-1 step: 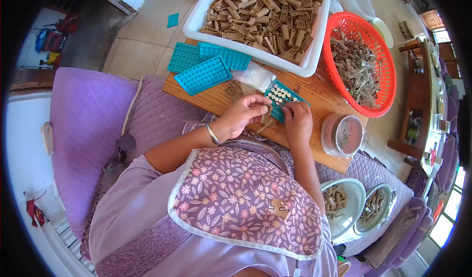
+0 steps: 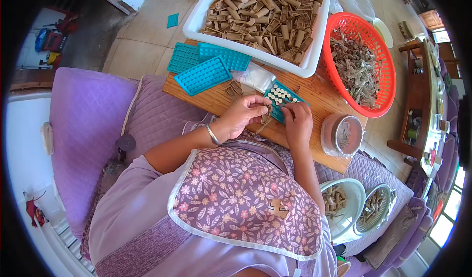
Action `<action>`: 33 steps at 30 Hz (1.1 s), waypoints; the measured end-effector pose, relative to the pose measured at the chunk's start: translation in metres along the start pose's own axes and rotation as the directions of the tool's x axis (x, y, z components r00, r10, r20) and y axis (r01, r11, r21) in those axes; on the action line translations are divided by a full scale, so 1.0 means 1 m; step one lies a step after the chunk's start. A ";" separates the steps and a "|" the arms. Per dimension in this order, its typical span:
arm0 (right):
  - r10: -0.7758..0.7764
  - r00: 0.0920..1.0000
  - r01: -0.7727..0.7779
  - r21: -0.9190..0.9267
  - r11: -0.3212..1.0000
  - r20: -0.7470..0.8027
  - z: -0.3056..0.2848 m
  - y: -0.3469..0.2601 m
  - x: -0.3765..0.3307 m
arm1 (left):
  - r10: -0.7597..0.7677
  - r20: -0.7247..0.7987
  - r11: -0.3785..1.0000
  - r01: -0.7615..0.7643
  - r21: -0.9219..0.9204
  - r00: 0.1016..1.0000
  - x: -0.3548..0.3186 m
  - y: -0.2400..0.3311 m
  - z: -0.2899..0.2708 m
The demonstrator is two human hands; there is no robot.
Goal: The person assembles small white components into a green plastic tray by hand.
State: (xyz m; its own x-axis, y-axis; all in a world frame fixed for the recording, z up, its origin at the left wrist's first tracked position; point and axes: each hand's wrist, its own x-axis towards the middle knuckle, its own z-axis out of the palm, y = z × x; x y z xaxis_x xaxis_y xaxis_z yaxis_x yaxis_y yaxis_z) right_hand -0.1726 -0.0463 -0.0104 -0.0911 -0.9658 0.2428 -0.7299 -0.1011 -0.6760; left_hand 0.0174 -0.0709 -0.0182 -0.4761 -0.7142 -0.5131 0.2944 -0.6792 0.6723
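My left hand [image 2: 240,116] pinches a small brown trough-shaped piece [image 2: 266,116] between thumb and fingers, just above the near edge of the wooden table [image 2: 314,91]. Close to it, my right hand [image 2: 298,121] bends over a teal moulded tray [image 2: 277,112], its fingertips drawn together. Whatever is between those fingertips is too small to make out. Round white-topped pieces [image 2: 278,94] sit in rows in the tray. The right fingers cover part of its near right side. Left of the tray, more brown pieces [image 2: 234,88] lie loose beside a clear plastic bag [image 2: 256,77].
Several teal trays [image 2: 202,75] lie at the table's left. A white tub [image 2: 309,69] heaped with brown pieces stands behind. At right are a red basket [image 2: 389,90] of dry scraps and a round container [image 2: 338,135]. Two pale basins [image 2: 355,198] with brown pieces sit lower right.
My right fingertips have shifted very slightly at the tray. My left hand keeps its hold on the brown trough-shaped piece.
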 end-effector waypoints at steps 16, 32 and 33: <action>-0.153 0.983 0.115 0.308 0.945 0.102 0.000 -0.025 -0.016 | 0.004 0.065 0.990 -0.013 0.144 0.998 -0.006 -0.003 -0.006; -0.095 0.987 0.119 -0.196 0.973 0.126 0.011 -0.008 0.011 | -0.073 0.099 0.995 0.078 -0.055 0.992 -0.001 -0.001 -0.013; -0.091 0.987 0.117 -0.205 0.972 0.134 0.011 -0.008 0.012 | -0.074 0.106 0.995 0.080 -0.059 0.992 0.000 -0.003 -0.014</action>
State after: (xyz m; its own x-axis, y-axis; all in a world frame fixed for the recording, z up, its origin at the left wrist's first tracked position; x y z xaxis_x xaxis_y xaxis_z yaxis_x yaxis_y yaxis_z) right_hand -0.1599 -0.0595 -0.0096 0.0669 -0.9758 0.2080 -0.8587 -0.1625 -0.4860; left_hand 0.0286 -0.0712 -0.0272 -0.5818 -0.6400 -0.5019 0.3035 -0.7433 0.5961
